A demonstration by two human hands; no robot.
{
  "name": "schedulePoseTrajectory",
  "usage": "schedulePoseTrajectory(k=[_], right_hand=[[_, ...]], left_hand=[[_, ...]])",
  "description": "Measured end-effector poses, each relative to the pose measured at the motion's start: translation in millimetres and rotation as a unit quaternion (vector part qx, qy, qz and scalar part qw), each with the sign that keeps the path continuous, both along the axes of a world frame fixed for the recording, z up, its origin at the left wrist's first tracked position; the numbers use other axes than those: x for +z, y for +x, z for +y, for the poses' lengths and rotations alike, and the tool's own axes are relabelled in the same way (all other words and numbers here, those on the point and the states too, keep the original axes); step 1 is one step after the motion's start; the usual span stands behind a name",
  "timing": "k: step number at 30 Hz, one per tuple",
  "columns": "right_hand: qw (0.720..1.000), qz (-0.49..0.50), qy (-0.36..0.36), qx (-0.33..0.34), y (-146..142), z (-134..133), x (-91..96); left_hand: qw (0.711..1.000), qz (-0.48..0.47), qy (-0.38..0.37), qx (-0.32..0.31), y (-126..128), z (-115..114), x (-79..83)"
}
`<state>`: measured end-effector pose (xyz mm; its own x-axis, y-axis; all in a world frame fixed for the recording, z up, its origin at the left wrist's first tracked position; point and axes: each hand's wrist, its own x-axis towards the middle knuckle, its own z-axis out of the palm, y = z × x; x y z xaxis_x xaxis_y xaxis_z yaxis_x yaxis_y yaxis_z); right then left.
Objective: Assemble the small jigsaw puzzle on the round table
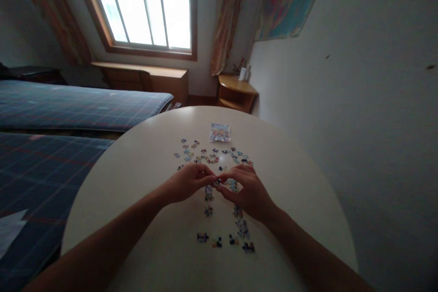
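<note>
Pinched between the thumb and bent forefinger of the left hand (192, 180), a small jigsaw piece (217, 183) sits over the middle of the round table (290, 159). That pinch is nearly closed, with the other fingers curled in toward the palm. From the other side the right hand (245, 188) meets the same piece, its thumb and forefinger bowed into a loose ring, the tips drawn together at the piece with hardly any gap between them. Fingertips hide most of the piece, so its print cannot be read.

Left of the table, a white paper sheet (12, 230) lies on the nearer plaid mattress (61, 178); another plaid mattress (75, 105) lies past it. Beyond the table's far left edge stand a wooden desk (167, 71) and, above it, a bright window (147, 9).

On the table's middle, loose jigsaw pieces (188, 154) are scattered past the hands, with a printed picture card (220, 132) toward the table's far edge. Toward the table's near edge, a short joined strip (208, 193) lies just below the left fingertips, and a joined cluster (243, 228) lies farther right. Beyond the table's far right edge is a wooden corner cabinet (237, 84).
</note>
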<state>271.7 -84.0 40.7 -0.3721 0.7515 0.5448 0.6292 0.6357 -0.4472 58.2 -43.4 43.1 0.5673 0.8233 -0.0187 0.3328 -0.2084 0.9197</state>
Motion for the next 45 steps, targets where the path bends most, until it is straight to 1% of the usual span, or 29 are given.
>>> schedulePoseTrajectory(k=[1,3,5,7,9,12,16,24,32,38,41,45], right_hand=[[1.000,-0.006,-0.008,0.006,0,0,-0.1],[0.999,-0.019,-0.025,0.024,0,0,-0.9],[0.997,-0.035,-0.043,0.045,-2,-1,-2.3],[0.995,-0.051,-0.056,0.060,-3,-1,-4.1],[0.994,-0.062,-0.064,0.063,-5,-1,-5.9],[0.993,-0.073,-0.069,0.063,-6,-1,-8.1],[0.992,-0.077,-0.074,0.068,-6,-1,-9.2],[0.988,-0.093,-0.089,0.080,-9,-3,-9.9],[0.986,-0.102,-0.098,0.093,-10,-3,-13.6],[0.985,-0.100,-0.100,0.095,-8,-3,-12.6],[0.985,-0.100,-0.102,0.094,-7,-3,-11.7],[0.985,-0.105,-0.102,0.093,-7,-3,-11.3]], left_hand=[[0.999,0.032,0.023,-0.013,-5,1,1.8],[0.991,0.092,0.092,-0.022,-16,3,5.0],[0.973,0.140,0.175,-0.047,-24,3,6.4],[0.954,0.188,0.217,-0.084,-28,1,5.1],[0.942,0.237,0.214,-0.108,-26,-2,2.2],[0.930,0.287,0.196,-0.116,-22,-7,-1.8],[0.924,0.313,0.180,-0.125,-19,-10,-2.2],[0.911,0.357,0.150,-0.145,-18,-15,5.1],[0.901,0.384,0.166,-0.116,-29,-1,3.9],[0.896,0.401,0.155,-0.114,-27,-2,5.7],[0.897,0.396,0.164,-0.110,-27,-3,4.8],[0.908,0.360,0.190,-0.102,-28,0,-2.9]])
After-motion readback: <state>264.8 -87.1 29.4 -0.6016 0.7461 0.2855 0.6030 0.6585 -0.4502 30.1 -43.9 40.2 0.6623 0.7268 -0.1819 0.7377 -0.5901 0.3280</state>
